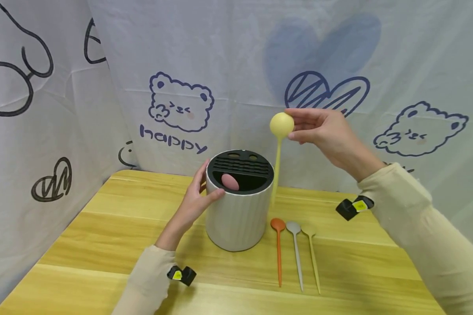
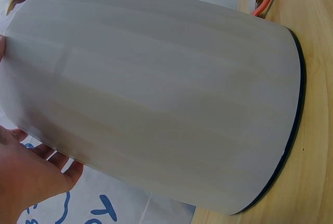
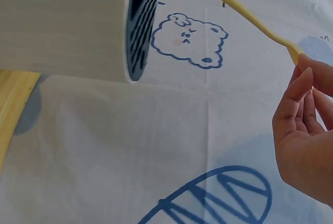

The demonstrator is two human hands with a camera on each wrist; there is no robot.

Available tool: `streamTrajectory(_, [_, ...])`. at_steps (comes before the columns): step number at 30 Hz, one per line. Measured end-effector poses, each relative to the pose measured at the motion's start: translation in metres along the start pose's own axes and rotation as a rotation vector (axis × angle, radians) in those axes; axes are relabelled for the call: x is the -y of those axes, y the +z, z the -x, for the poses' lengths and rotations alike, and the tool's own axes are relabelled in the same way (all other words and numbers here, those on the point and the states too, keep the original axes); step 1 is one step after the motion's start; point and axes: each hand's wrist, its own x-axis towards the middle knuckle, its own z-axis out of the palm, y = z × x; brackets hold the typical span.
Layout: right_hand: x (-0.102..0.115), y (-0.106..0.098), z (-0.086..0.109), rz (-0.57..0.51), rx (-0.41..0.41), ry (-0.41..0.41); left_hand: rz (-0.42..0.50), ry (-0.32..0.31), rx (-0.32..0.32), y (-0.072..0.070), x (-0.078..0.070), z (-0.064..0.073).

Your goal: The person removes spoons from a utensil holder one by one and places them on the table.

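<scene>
My left hand point(image 1: 193, 201) holds the side of a white ribbed holder point(image 1: 236, 223), its thumb near the black rim and its fingers round the far side. Inside the slotted black top point(image 1: 242, 164), a pink rounded spoon end point(image 1: 230, 182) shows in the wide front opening. Raised above the holder's right side, my right hand point(image 1: 319, 131) pinches a yellow spoon point(image 1: 281, 125) by its round bowl between thumb and fingers. Its long thin handle points down beside the holder. In the right wrist view the yellow handle point(image 3: 234, 5) slants past the top.
To the right of the holder, an orange spoon point(image 1: 278, 245), a grey spoon point(image 1: 295, 245) and another yellow spoon point(image 1: 313, 253) lie side by side on the wooden table point(image 1: 102, 245). A white cloth with bear and heart drawings point(image 1: 236, 57) hangs behind.
</scene>
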Motion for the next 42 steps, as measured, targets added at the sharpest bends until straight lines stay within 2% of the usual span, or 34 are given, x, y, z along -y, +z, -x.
streamTrajectory(7, [-0.018, -0.008, 0.004, 0.074, 0.009, 0.056, 0.003, -0.011, -0.001, 0.001, 0.000, 0.000])
streamTrajectory(22, [-0.054, -0.014, 0.014, 0.073, 0.013, 0.174, 0.000, -0.016, 0.001, 0.000, 0.001, 0.001])
streamTrajectory(33, [-0.082, -0.018, 0.022, 0.103, 0.092, 0.235, -0.008, 0.002, 0.000, -0.001, 0.003, -0.001])
streamTrajectory(42, [-0.097, -0.021, 0.027, 0.071, 0.123, 0.279, -0.007, -0.007, -0.002, -0.001, 0.000, -0.002])
